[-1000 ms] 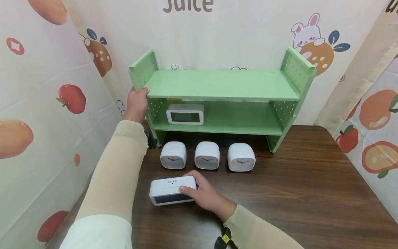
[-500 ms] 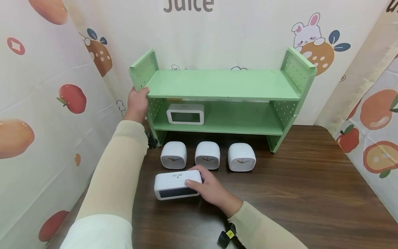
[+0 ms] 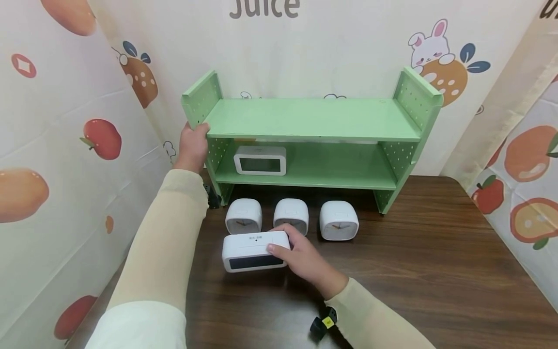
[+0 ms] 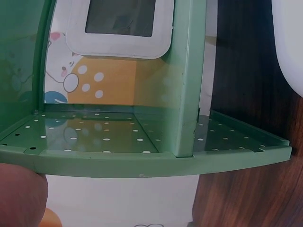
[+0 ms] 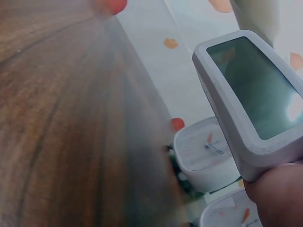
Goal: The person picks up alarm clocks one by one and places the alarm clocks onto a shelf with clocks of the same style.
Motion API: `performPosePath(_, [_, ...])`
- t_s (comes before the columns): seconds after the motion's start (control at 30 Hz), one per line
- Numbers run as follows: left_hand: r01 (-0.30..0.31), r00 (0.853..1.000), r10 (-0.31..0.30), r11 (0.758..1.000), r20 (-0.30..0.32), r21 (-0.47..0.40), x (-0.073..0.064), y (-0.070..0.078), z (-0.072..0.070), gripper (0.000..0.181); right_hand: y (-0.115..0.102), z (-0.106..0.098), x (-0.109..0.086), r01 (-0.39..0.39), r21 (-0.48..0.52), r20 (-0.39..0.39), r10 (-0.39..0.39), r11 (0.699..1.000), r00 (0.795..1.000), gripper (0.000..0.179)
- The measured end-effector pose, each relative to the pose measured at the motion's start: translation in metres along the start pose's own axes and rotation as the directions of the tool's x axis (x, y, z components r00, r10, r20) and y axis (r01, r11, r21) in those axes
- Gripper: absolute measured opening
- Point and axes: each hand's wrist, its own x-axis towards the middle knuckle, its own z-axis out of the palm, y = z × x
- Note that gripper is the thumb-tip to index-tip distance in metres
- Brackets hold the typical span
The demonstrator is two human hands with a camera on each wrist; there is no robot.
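My right hand (image 3: 307, 259) grips the right end of a white digital clock (image 3: 246, 245), thumb on its top face. The clock is held above the table, its dark screen toward me, and it overlaps the front of the small analog clocks in the head view. In the right wrist view the screen (image 5: 260, 87) is seen close up. My left hand (image 3: 193, 148) holds the left side panel of a green two-tier shelf (image 3: 314, 116); part of its fingers is hidden behind the panel. A second white digital clock (image 3: 260, 161) stands on the lower tier, toward the left.
Three white analog clocks stand in a row before the shelf: a left one (image 3: 243, 213), a middle one (image 3: 291, 212) and a right one (image 3: 339, 220). Brown wooden table (image 3: 427, 261) stretches to the right. Fruit-print curtains (image 3: 314, 48) enclose the back and sides.
My right hand has carried the digital clock forward and slightly to the right, closer to the row of analog clocks. The left hand stays on the shelf's side panel.
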Motion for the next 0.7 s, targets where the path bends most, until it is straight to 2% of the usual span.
performPosePath(0.17, [0.008, 1.000, -0.008, 1.000, 0.001, 0.004, -0.001, 0.001, 0.001, 0.051, -0.006, -0.010, 0.001, -0.013, 0.009, -0.001, 0.013, 1.000, 1.000, 0.034])
performPosePath(0.33, [0.016, 1.000, -0.016, 1.000, -0.004, 0.002, -0.001, 0.002, 0.001, 0.052, -0.013, -0.021, 0.001, 0.032, 0.028, 0.005, -0.032, 0.999, 0.999, 0.034])
performPosePath(0.47, [0.017, 1.000, -0.017, 1.000, -0.002, 0.001, -0.001, 0.002, 0.001, 0.052, -0.018, -0.030, 0.000, 0.050, 0.004, -0.026, -0.050, 0.999, 0.998, 0.033])
performPosePath(0.7, [0.019, 1.000, -0.019, 1.000, -0.006, 0.002, 0.000, 0.001, 0.001, 0.052, -0.024, -0.041, 0.000, 0.035, -0.021, -0.054, -0.036, 0.999, 0.998, 0.033])
